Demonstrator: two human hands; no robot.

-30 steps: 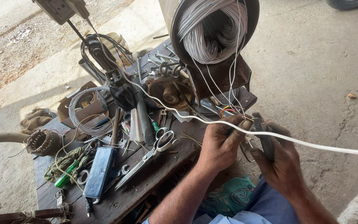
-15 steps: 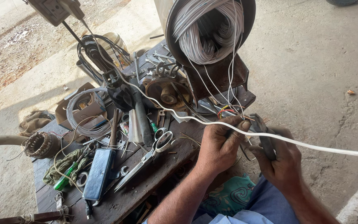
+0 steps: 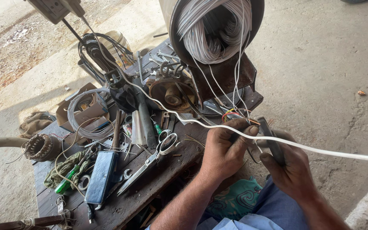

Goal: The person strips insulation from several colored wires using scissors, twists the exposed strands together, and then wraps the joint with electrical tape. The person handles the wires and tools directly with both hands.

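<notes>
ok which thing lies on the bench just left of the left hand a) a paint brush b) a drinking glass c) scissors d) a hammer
c, a pair of scissors with white-rimmed handles lies open on the wooden bench, just left of the left hand, which pinches thin wires.

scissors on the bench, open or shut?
Shut, or nearly. The scissors lie flat on the wooden bench, blades together in one line to a single tip, handles close together.

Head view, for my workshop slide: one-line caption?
Left hand pinches thin coloured wires; right hand grips dark tool.
</notes>
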